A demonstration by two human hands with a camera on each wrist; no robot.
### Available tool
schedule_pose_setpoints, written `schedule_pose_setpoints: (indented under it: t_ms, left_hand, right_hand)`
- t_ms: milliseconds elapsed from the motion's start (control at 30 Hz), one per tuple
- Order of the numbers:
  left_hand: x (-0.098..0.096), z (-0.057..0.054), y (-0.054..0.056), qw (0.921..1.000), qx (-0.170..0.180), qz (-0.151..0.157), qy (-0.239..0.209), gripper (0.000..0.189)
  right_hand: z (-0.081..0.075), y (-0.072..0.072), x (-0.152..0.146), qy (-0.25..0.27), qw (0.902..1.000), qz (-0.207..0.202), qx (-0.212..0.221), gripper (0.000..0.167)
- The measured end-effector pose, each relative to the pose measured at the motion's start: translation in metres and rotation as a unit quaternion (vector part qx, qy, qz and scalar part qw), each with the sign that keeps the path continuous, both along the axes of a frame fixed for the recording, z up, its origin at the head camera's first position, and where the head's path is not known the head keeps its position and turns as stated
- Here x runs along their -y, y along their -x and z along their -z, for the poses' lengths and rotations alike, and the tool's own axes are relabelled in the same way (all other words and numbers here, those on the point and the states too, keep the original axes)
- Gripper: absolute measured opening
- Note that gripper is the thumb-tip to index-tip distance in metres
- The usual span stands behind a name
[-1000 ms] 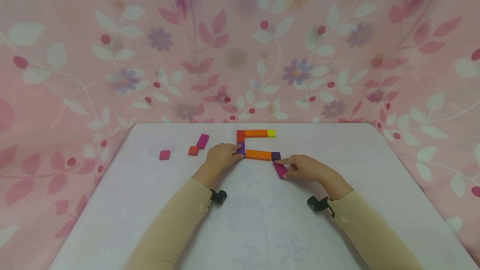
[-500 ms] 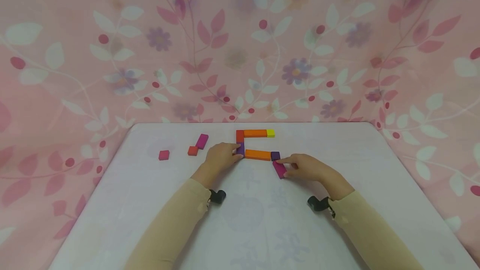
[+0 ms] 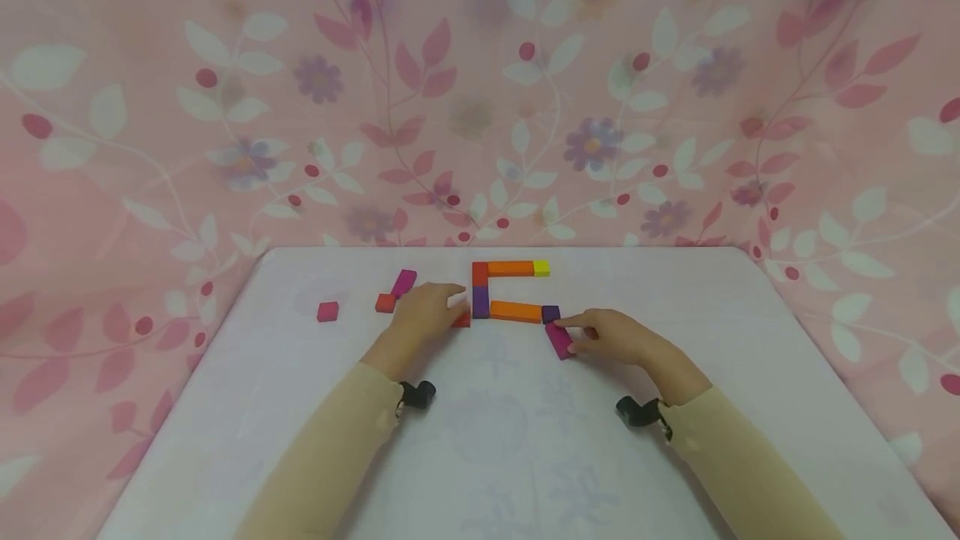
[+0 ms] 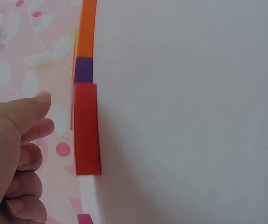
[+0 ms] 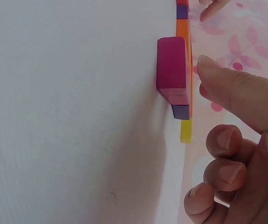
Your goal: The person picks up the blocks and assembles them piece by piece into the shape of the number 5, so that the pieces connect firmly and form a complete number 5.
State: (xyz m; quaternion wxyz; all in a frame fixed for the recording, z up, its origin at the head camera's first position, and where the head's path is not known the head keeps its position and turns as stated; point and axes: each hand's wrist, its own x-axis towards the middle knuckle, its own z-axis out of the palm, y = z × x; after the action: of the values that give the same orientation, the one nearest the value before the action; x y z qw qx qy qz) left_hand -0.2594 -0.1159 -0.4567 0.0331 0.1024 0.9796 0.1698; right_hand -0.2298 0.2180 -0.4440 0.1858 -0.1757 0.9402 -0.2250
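On my head feed, the left hand (image 3: pixel 420 311) holds nothing, thumb and index set wide apart. The near red block (image 3: pixel 462 320) lies partly hidden by it, just beside the purple block (image 3: pixel 481 303). The purple block runs in line with the far red block (image 3: pixel 480 274). From that red one, an orange bar (image 3: pixel 511 269) leads right to a yellow cube (image 3: pixel 542 268); beside the purple, a second orange bar (image 3: pixel 515 312) leads to a dark cube (image 3: pixel 551 314). My right hand (image 3: pixel 615 338) has its index at the seam between the dark cube and a slanted magenta block (image 3: pixel 558 342). A pink cube (image 3: pixel 327 312) and an orange cube (image 3: pixel 386 303) lie left on the white table (image 3: pixel 487 432).

On the left wrist feed, I see the near red block apart from thumb and index; the other fingers curl in.

On the right wrist feed, the thumb stands close by the magenta block, three fingers loosely bent. I cannot tell whether thumb and index pinch it.
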Motion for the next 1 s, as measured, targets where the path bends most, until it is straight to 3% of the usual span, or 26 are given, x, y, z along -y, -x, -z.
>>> schedule_pose_setpoints:
  t_ms: [167, 400, 500, 733, 867, 1000]
  left_hand:
    - [0.019, -0.005, -0.005, 0.9998, 0.007, -0.012, -0.012, 0.050]
    - [0.048, -0.009, 0.001, 0.9979, -0.061, -0.021, 0.013, 0.043]
    - [0.056, -0.011, 0.005, 0.9969, -0.072, -0.030, 0.004, 0.042]
    - [0.075, -0.021, 0.008, 0.9953, -0.067, -0.068, -0.019, 0.039]
    - [0.086, -0.022, 0.013, 0.9934, -0.046, -0.102, -0.022, 0.045]
    - [0.095, -0.017, 0.020, 0.9914, -0.026, -0.124, -0.035, 0.050]
  right_hand:
    - [-0.003, -0.003, 0.006, 0.044, 0.9986, 0.029, -0.001, 0.046]
    - [-0.014, -0.001, 0.021, 0.141, 0.9860, 0.033, -0.083, 0.035]
    - [-0.019, 0.000, 0.027, 0.164, 0.9798, 0.028, -0.111, 0.032]
    - [-0.028, 0.005, 0.053, 0.183, 0.9776, 0.029, -0.101, 0.030]
    - [-0.023, 0.010, 0.072, 0.177, 0.9793, 0.043, -0.088, 0.029]
    - [-0.012, 0.015, 0.093, 0.169, 0.9815, 0.041, -0.080, 0.028]
